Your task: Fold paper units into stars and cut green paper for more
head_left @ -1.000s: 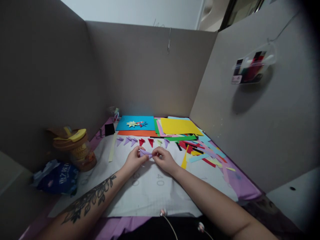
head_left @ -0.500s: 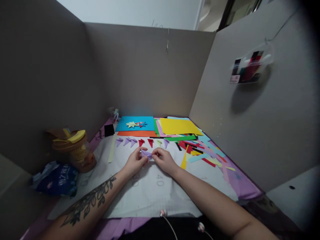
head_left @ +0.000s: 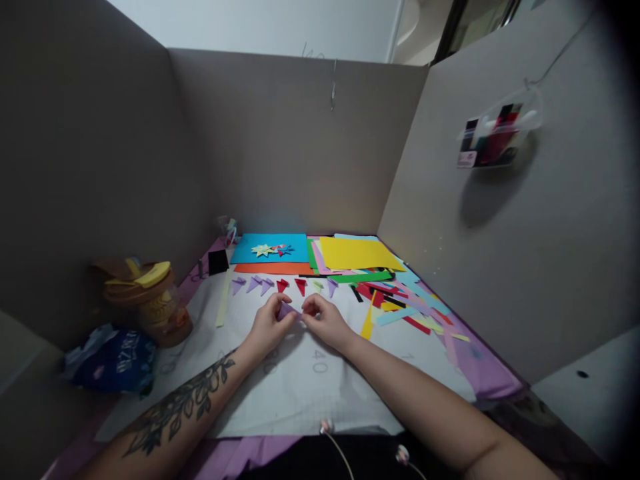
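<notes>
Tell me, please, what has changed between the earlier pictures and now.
The purple paper between the left hand and the right hand seems slightly turned, and less of it shows. Nothing was visibly taken up or put down. The row of folded pieces and the paper strips stayed as they were.

- There it went, the lilac paper turned at the fingertips, showing less of itself than half a second earlier!
- The right hand shifted its pinch, thumb edging towards the left hand.
- The view swung slightly; the hanging packet slid leftward.
</notes>
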`<state>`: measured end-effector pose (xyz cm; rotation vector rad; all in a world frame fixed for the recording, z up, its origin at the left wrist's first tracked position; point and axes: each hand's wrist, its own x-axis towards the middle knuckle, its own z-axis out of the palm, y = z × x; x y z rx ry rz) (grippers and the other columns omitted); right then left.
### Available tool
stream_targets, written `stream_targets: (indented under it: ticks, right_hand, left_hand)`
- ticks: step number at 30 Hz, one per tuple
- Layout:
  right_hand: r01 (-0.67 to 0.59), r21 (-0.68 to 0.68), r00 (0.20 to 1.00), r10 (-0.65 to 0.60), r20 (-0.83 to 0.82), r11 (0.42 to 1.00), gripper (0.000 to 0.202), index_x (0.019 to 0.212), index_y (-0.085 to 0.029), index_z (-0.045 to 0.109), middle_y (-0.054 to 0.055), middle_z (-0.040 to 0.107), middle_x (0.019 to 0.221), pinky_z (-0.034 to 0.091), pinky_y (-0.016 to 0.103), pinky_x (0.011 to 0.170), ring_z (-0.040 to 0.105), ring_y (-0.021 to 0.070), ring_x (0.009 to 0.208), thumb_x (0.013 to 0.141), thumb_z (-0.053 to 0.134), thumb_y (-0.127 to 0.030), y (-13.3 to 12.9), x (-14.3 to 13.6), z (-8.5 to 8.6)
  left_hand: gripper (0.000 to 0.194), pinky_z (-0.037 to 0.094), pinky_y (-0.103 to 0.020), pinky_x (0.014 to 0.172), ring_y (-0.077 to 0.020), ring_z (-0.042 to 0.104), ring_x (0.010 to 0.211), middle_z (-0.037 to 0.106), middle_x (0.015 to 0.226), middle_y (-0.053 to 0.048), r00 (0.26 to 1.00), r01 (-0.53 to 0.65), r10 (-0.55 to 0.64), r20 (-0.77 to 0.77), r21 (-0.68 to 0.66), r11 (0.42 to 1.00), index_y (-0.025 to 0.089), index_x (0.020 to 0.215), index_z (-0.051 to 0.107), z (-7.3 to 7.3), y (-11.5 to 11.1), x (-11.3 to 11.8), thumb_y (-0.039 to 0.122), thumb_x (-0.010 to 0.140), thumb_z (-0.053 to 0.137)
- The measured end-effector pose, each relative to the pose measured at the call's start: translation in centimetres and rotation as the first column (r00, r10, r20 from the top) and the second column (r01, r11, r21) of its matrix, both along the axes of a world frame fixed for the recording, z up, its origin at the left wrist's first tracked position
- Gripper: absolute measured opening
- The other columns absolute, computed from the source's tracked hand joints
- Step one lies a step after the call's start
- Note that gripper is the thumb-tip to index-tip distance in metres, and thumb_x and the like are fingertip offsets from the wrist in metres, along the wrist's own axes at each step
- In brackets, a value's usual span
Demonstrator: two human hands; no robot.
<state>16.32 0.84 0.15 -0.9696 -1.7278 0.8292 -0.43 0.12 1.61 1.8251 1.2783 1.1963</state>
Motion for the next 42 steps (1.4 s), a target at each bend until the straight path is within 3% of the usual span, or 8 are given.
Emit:
stream_targets:
  ticks: [5,12,15,19,22,25,32,42]
  right_hand:
    - [0.028,0.016,1.0,-0.028,-0.004,0.999,0.012,0.082,-0.02,0.053,-0.002,0.056,0.073,0.043,0.026,0.066,0.053,0.0131,0.069,0.071,0.054,-0.017,0.3,0.1,-0.2]
    - [-0.01,0.026,0.995,0.007,0.104,1.0,0.017,0.087,-0.02,0.057,-0.003,0.057,0.072,0.039,0.024,0.058,0.048,0.011,0.06,0.071,0.054,-0.015,-0.2,-0.1,0.1]
    - [-0.026,-0.052,0.999,0.028,0.025,0.998,0.015,0.086,-0.019,0.057,-0.003,0.055,0.068,0.041,0.024,0.058,0.051,0.011,0.06,0.071,0.054,-0.017,0.0,-0.2,-0.2]
    - [-0.083,-0.265,0.974,0.023,-0.223,0.961,0.015,0.082,-0.019,0.053,-0.004,0.056,0.067,0.046,0.025,0.054,0.058,0.0127,0.058,0.068,0.057,-0.02,0.6,-0.2,-0.5]
    - [-0.132,-0.351,0.931,-0.005,-0.365,0.927,0.02,0.082,-0.02,0.052,-0.003,0.061,0.066,0.047,0.025,0.054,0.063,0.016,0.061,0.064,0.062,-0.02,0.8,-0.1,-0.2]
    - [-0.16,-0.349,0.909,0.0,-0.416,0.924,0.02,0.076,-0.019,0.053,-0.002,0.063,0.064,0.046,0.026,0.059,0.063,0.0157,0.062,0.062,0.067,-0.018,0.8,0.0,0.2]
    - [-0.123,-0.302,0.93,0.003,-0.368,0.945,0.019,0.065,-0.018,0.053,-0.006,0.057,0.057,0.039,0.023,0.058,0.052,0.0105,0.057,0.061,0.071,-0.019,0.6,0.2,0.1]
    - [-0.17,-0.347,0.906,0.009,-0.422,0.922,0.017,0.075,-0.018,0.059,-0.002,0.064,0.065,0.043,0.025,0.061,0.058,0.0138,0.062,0.061,0.068,-0.016,0.5,0.1,0.5]
  left_hand:
    - [0.025,0.025,-0.021,0.051,-0.0092,0.035,0.051,0.034,0.055,0.009,0.999,-0.034,0.034,0.027,-0.015,0.999,0.018,0.093,0.049,0.1,0.2,-0.2,0.027,0.072,0.057]
    - [0.027,0.031,-0.021,0.053,-0.0102,0.043,0.052,0.044,0.056,0.008,0.994,0.059,-0.058,-0.089,0.013,0.998,0.019,0.103,0.05,-0.4,-0.2,0.0,0.026,0.076,0.053]
    - [0.03,0.039,-0.023,0.06,-0.0119,0.053,0.062,0.056,0.067,0.004,0.999,0.037,-0.037,0.001,0.012,0.999,0.019,0.107,0.047,-0.5,0.0,0.0,0.027,0.079,0.053]
    - [0.028,0.045,-0.026,0.067,-0.0147,0.061,0.074,0.062,0.081,-0.002,0.986,-0.019,0.017,0.166,0.01,1.0,0.019,0.106,0.044,-0.3,0.4,-0.3,0.029,0.081,0.052]
    - [0.015,0.046,-0.026,0.066,-0.0147,0.06,0.075,0.062,0.082,-0.002,0.995,-0.01,0.005,0.099,0.042,0.999,0.018,0.091,0.052,0.0,0.3,-0.2,0.029,0.081,0.053]
    - [0.01,0.047,-0.024,0.065,-0.0147,0.06,0.076,0.063,0.083,-0.003,0.999,0.036,-0.035,-0.005,0.069,0.997,0.017,0.081,0.059,0.2,-0.1,0.0,0.027,0.079,0.056]
    - [0.011,0.051,-0.023,0.065,-0.0144,0.063,0.077,0.066,0.085,-0.003,0.999,0.051,-0.051,0.003,0.103,0.993,0.017,0.086,0.062,-0.1,-0.3,0.1,0.023,0.077,0.059]
    - [0.011,0.052,-0.022,0.065,-0.0132,0.063,0.077,0.066,0.088,-0.004,0.997,0.079,-0.074,-0.031,0.201,0.976,0.017,0.088,0.062,-0.6,-0.4,0.0,0.022,0.079,0.058]
